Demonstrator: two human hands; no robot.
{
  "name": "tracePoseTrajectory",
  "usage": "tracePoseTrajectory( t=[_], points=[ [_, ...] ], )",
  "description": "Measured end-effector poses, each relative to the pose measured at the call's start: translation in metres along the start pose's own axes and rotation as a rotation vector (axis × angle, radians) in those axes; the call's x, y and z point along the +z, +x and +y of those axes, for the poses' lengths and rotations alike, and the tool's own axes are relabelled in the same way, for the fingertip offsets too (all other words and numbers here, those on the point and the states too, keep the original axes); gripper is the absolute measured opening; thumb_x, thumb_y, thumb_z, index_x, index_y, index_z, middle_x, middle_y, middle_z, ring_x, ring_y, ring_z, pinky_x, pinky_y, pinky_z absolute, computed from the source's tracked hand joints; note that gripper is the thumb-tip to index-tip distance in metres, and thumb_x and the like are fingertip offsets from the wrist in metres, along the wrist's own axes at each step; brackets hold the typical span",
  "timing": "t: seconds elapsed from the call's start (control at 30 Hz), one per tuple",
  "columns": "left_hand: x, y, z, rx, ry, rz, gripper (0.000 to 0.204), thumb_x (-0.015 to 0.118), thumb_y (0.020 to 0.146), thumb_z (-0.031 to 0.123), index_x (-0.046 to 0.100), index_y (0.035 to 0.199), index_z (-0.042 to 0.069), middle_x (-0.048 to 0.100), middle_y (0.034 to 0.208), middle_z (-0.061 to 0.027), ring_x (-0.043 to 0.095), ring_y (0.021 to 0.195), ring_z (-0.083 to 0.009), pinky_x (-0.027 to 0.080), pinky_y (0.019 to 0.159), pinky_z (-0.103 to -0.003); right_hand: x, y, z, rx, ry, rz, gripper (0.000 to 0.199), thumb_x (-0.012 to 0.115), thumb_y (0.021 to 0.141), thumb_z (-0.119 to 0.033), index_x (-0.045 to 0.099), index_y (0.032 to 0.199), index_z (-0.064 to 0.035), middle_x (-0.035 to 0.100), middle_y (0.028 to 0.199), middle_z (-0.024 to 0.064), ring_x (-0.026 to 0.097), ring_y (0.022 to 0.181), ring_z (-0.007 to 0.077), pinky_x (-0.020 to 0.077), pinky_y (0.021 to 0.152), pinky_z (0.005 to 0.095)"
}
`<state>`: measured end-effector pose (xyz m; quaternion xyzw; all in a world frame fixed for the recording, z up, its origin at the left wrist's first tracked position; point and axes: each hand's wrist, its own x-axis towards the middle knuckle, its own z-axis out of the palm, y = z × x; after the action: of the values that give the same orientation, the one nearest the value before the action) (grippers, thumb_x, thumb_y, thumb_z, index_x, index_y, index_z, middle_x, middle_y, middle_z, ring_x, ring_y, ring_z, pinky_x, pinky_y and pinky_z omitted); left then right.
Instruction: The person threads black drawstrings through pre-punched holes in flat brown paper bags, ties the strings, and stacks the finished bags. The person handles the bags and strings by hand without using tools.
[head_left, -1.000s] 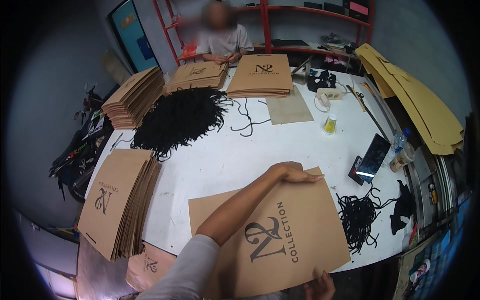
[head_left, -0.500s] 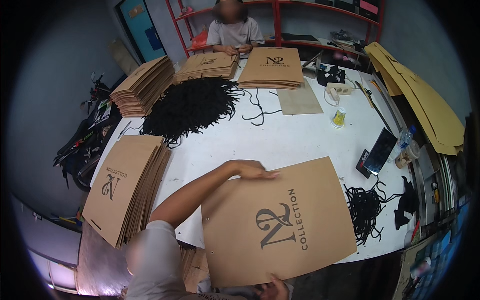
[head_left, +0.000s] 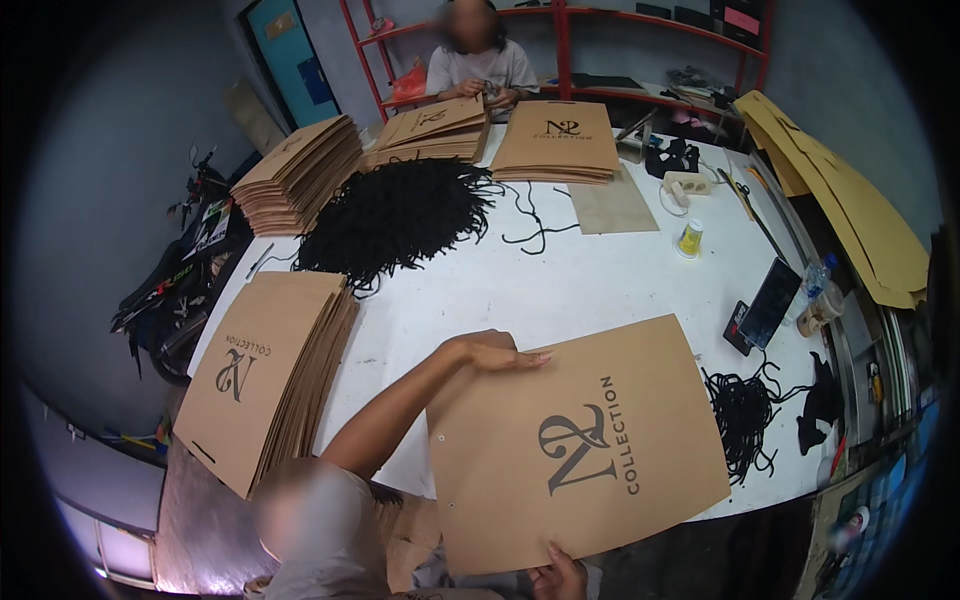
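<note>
A flat brown paper bag point(head_left: 520, 420) with dark printing lies tilted across both hands, over the table's near edge. Two small holes show near its left side. My left hand point(head_left: 498, 352) holds its far edge, the visible finger stretched along the paper. At the near edge, my right hand point(head_left: 560, 577) pinches the bag with the thumb on top; its other fingers are partly hidden underneath. To the left lies a stack of similar bags point(head_left: 255, 370), the top one with a dark slot. A bundle of black cords point(head_left: 742, 415) sits just right of the held bag.
A large heap of black cords point(head_left: 400, 215) and more bag stacks point(head_left: 555, 140) lie at the back of the white table point(head_left: 420, 300). A phone point(head_left: 770, 305), cup point(head_left: 690, 238) and power strip point(head_left: 687, 183) stand right. Another person point(head_left: 482, 65) sits opposite, hands together.
The whole view has shifted slightly, so the scene sits further right. Both my hands still hold the bag; my right thumb shows more plainly on it. The other person's hands have moved a little.
</note>
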<state>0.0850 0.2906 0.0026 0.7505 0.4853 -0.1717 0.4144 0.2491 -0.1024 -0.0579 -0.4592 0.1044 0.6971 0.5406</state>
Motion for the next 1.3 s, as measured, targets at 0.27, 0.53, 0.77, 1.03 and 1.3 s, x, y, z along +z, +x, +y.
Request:
tracePoseTrajectory(
  t=[0.27, 0.53, 0.77, 1.03, 1.3],
  points=[
    [0.0, -0.002, 0.006, -0.049, 0.012, 0.009, 0.111, 0.047, 0.079, 0.094, 0.071, 0.118, -0.008, 0.071, 0.117, -0.0276, 0.069, 0.11, -0.037, 0.053, 0.093, -0.044, 0.001, 0.001, -0.005, 0.079, 0.088, -0.02, 0.04, 0.068, 0.094, -0.007, 0.06, 0.133, 0.0006, 0.066, 0.125, 0.0128, 0.064, 0.116, 0.0291, 0.0547, 0.097, 0.0414],
    [0.005, -0.005, 0.012, -0.012, 0.032, 0.086, 0.11, 0.046, 0.079, 0.094, 0.074, 0.111, -0.007, 0.074, 0.108, -0.0261, 0.071, 0.103, -0.0356, 0.054, 0.086, -0.045, 0.009, 0.002, -0.003, -0.016, -0.059, -0.065, 0.04, 0.067, 0.093, -0.015, 0.062, 0.132, -0.0034, 0.068, 0.121, 0.0107, 0.066, 0.106, 0.0225, 0.0556, 0.08, 0.0301],
    [0.003, 0.0, 0.006, 0.012, 0.066, 0.084, 0.112, 0.046, 0.075, 0.097, 0.078, 0.098, -0.008, 0.074, 0.099, -0.0284, 0.072, 0.093, -0.0354, 0.055, 0.079, -0.046, 0.002, 0.004, -0.01, 0.172, 0.118, 0.013, 0.038, 0.065, 0.092, 0.002, 0.062, 0.131, 0.0011, 0.067, 0.115, 0.0092, 0.065, 0.099, 0.0188, 0.0553, 0.081, 0.0284],
    [-0.008, -0.001, 0.015, -0.003, 0.093, 0.068, 0.11, 0.048, 0.076, 0.096, 0.077, 0.092, -0.009, 0.074, 0.092, -0.0264, 0.072, 0.087, -0.034, 0.055, 0.074, -0.043, -0.01, 0.01, 0.018, -0.138, -0.127, -0.212, 0.037, 0.065, 0.091, 0.004, 0.062, 0.129, 0.0014, 0.066, 0.114, 0.0086, 0.062, 0.103, 0.0182, 0.0539, 0.089, 0.0307],
    [-0.03, 0.024, 0.001, -0.037, 0.059, 0.098, 0.112, 0.048, 0.075, 0.096, 0.077, 0.101, -0.009, 0.074, 0.102, -0.0279, 0.072, 0.095, -0.0358, 0.055, 0.079, -0.046, 0.059, 0.009, -0.009, 0.228, 0.132, -0.077, 0.025, 0.07, 0.088, -0.013, 0.067, 0.112, -0.0072, 0.071, 0.111, 0.0104, 0.065, 0.11, 0.0268, 0.0504, 0.1, 0.044]
  ],
)
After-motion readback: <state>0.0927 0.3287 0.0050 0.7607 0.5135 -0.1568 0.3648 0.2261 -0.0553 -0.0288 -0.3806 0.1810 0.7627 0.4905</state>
